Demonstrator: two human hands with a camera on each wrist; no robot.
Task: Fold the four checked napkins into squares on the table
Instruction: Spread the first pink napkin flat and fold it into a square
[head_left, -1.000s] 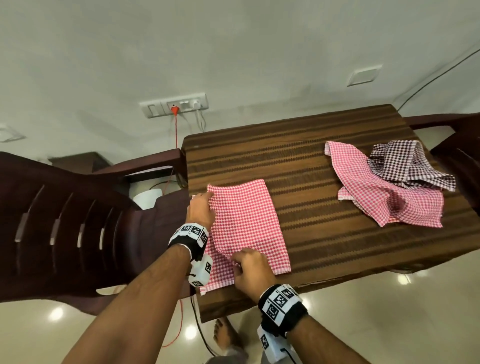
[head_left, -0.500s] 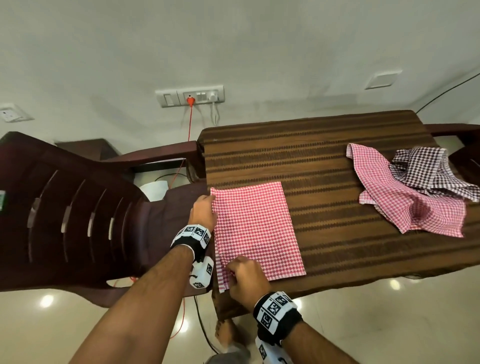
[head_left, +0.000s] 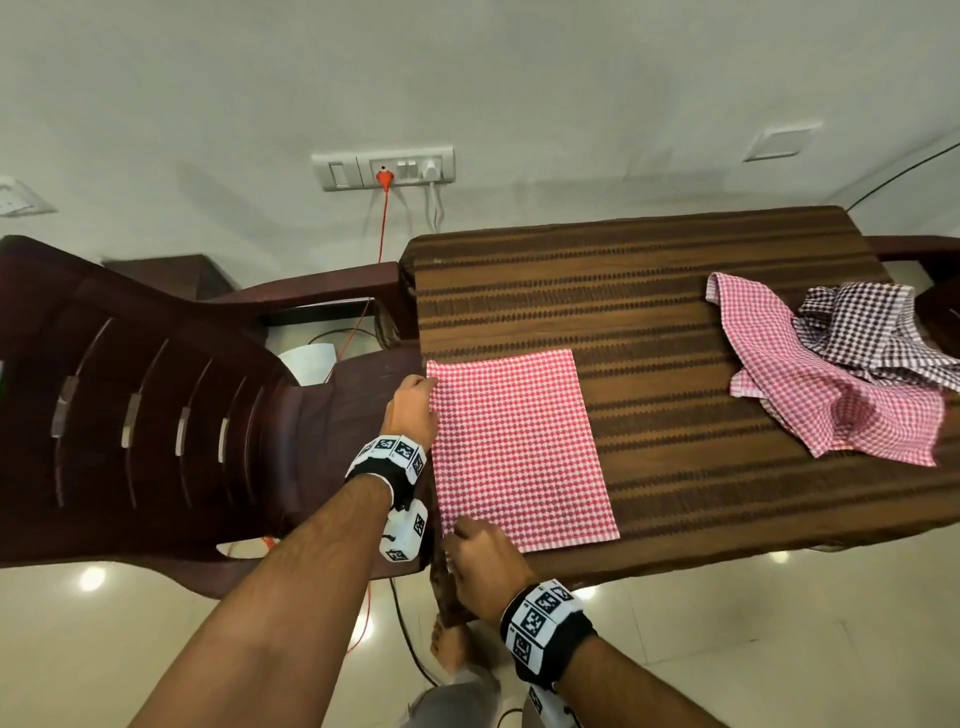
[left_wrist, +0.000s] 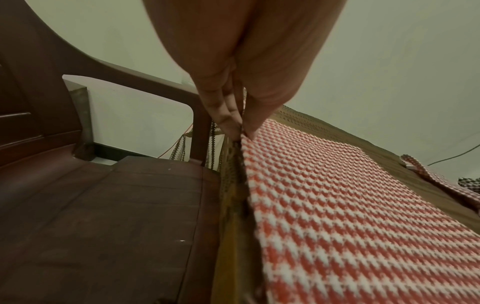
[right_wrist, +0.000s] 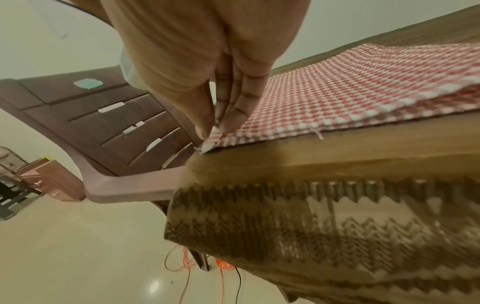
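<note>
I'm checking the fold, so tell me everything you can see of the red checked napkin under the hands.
The red checked napkin is woven red-and-white cloth, folded to a flat rectangle of at least two layers, its hemmed edges stacked at the near side. It lies on the brown striped tablecloth along the table's left edge. The left hand pinches its far left corner; the right hand pinches its near left corner, where a loose thread shows.
</note>
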